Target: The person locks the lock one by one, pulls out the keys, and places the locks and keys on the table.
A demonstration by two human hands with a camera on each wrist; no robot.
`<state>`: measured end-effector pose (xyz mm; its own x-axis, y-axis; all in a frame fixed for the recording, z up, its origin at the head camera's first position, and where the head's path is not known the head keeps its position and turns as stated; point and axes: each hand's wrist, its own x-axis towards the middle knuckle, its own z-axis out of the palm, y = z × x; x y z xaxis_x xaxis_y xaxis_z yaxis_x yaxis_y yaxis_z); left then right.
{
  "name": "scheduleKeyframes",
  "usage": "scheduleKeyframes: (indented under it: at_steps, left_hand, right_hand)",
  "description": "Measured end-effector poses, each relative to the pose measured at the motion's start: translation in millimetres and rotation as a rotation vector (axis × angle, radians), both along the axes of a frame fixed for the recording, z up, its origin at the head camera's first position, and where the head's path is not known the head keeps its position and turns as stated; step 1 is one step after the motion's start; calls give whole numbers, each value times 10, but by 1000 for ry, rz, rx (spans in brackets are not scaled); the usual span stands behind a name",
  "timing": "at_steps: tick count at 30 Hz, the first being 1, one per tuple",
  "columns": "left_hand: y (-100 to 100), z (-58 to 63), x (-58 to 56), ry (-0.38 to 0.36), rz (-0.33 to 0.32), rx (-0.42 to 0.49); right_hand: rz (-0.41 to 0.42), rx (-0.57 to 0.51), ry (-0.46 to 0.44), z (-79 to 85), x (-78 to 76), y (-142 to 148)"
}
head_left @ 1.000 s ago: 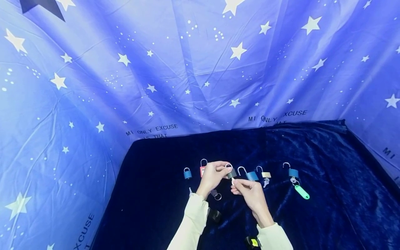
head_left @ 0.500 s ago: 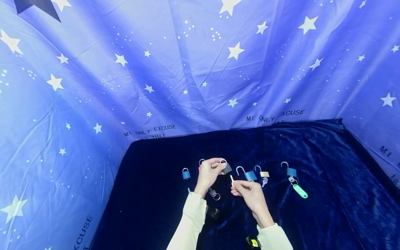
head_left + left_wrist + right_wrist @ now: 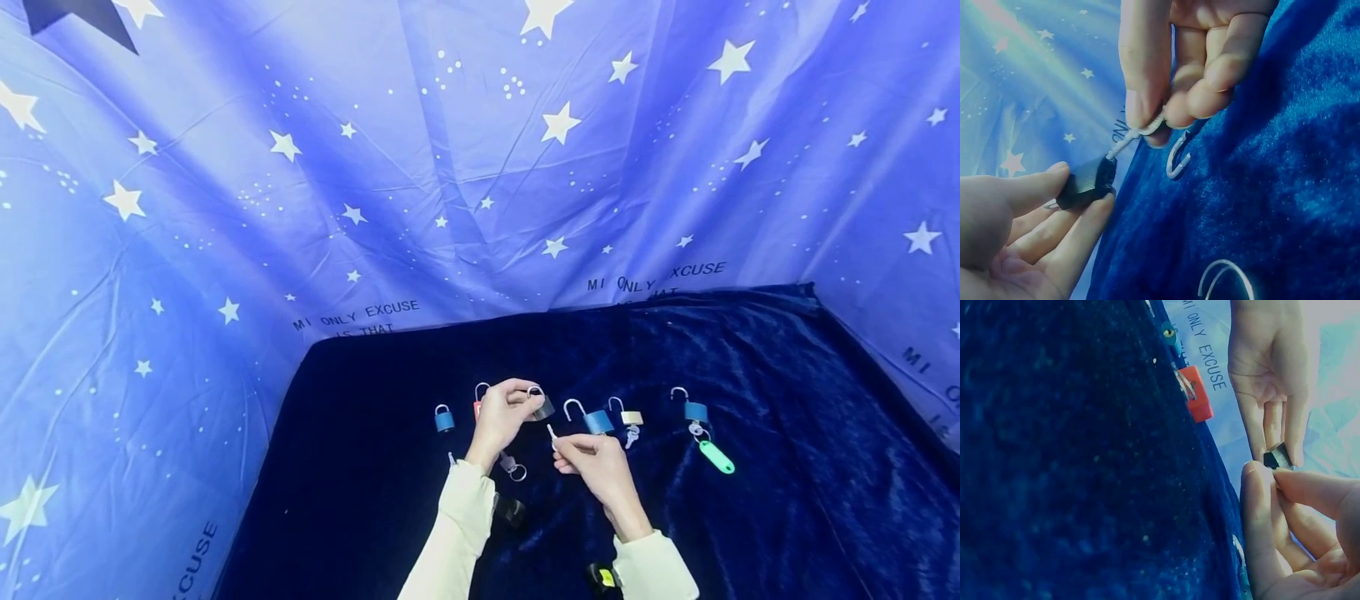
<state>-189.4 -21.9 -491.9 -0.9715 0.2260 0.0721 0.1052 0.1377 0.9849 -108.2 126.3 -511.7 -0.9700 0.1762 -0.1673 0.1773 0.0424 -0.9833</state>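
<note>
In the head view my left hand (image 3: 501,423) pinches a small dark padlock (image 3: 543,408) by its body, its silver shackle pointing up. My right hand (image 3: 600,471) grips a slim silver key (image 3: 552,435) between thumb and forefinger, just below the padlock. The left wrist view has the key blade (image 3: 1124,144) pointing at the bottom end of the padlock (image 3: 1088,183), its tip right at that face. In the right wrist view the padlock (image 3: 1280,457) shows beyond the right thumb and forefinger, which hide the key.
On the navy cloth (image 3: 375,517) lie a blue padlock (image 3: 445,418), a half-hidden red padlock (image 3: 1197,397) and a key ring (image 3: 517,472). Farther right are a blue padlock (image 3: 599,422), a brass padlock (image 3: 632,417) and another blue one (image 3: 696,412) with a green tag (image 3: 717,457).
The key was against the padlock's underside one second ago; then the two parted as the left hand moved up and left. Since then the padlock has dropped slightly, with the key just under it.
</note>
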Motion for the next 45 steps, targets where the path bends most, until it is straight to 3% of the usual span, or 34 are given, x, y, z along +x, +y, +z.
scheduleKeyframes:
  at_steps: [7, 18, 28, 38, 45]
  left_hand:
    - [20, -17, -1, -12, -14, -54]
    - [28, -36, -5, -34, -45, -62]
    - [46, -81, 2, 34, -31, -195]
    - [70, -167, -28, 53, -35, -223]
    - [81, -163, -22, 66, -35, -273]
  right_hand:
    - [13, 86, -32, -27, 11, 5]
    - [43, 92, -44, -17, 9, 45]
    - [46, 122, -53, -60, -28, 38]
    - [35, 148, -31, -70, -45, 35]
    - [45, 165, -17, -85, -45, 36]
